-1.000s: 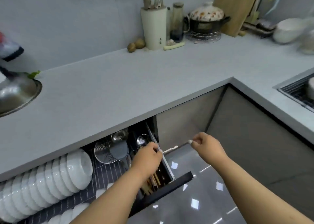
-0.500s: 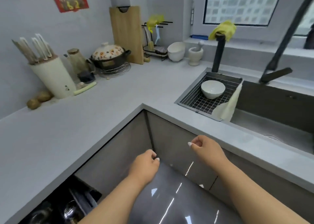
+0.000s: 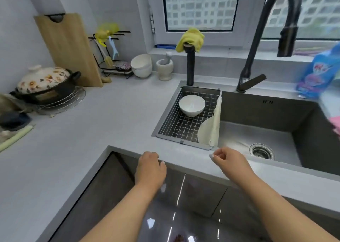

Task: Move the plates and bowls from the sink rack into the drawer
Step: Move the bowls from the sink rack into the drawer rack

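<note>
Facing the sink now, drawer out of view, both grips empty: left hand (image 3: 150, 170) and right hand (image 3: 230, 163) loosely curled. White bowl (image 3: 191, 104) sits in sink rack (image 3: 176, 129) at 12 o'clock; retrieval follows.

Both forearms are bare to the frame edge, no sleeves showing, and the right hand (image 3: 230, 161) seems to wear pale nail polish.

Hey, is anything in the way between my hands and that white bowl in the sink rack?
Nothing visible. The left hand and right hand hover at the counter edge; only bare counter and the rack rim lie before the white bowl.
</note>
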The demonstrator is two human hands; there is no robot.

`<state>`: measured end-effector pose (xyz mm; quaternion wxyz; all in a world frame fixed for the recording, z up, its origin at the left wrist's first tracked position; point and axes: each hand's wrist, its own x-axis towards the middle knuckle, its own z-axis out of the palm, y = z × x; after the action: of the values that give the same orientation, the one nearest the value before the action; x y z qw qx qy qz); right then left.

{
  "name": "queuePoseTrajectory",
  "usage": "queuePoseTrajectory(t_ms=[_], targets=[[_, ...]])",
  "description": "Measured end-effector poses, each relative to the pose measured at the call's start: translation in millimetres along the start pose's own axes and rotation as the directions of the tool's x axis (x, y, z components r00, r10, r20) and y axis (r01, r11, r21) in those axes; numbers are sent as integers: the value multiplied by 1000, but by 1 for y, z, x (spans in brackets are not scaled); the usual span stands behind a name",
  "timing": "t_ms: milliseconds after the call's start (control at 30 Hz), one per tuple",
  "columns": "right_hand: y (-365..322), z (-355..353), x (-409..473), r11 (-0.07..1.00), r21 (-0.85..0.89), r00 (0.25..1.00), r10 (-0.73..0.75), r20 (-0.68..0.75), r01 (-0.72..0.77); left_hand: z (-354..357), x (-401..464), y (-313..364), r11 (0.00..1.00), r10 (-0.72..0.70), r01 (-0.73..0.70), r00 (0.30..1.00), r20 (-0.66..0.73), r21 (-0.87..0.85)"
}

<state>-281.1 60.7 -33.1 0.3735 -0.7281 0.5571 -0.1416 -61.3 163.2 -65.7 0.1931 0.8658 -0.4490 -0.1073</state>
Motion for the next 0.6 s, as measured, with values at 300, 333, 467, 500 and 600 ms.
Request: queuePoseTrajectory(t_ms=[300, 333, 467, 500, 600], targets=[[-46, 19, 94, 995, -13, 994, 95, -47, -96, 19, 108, -13, 965, 173, -214, 955, 241, 155], [-50, 23, 106, 995, -15, 994, 100, -51, -101, 22, 117, -15, 953, 187, -243, 942, 280, 182], [-56, 36, 147, 991, -8, 990, 130, -54, -131, 28, 139, -13, 916, 235, -309, 931, 280, 255], [-57, 39, 158, 990, 4, 989, 141, -52, -141, 28, 145, -13, 914, 244, -316, 930, 276, 256], [-60, 51, 197, 986, 22, 985, 166, -44, -165, 30, 164, -10, 906, 271, -336, 927, 258, 258]])
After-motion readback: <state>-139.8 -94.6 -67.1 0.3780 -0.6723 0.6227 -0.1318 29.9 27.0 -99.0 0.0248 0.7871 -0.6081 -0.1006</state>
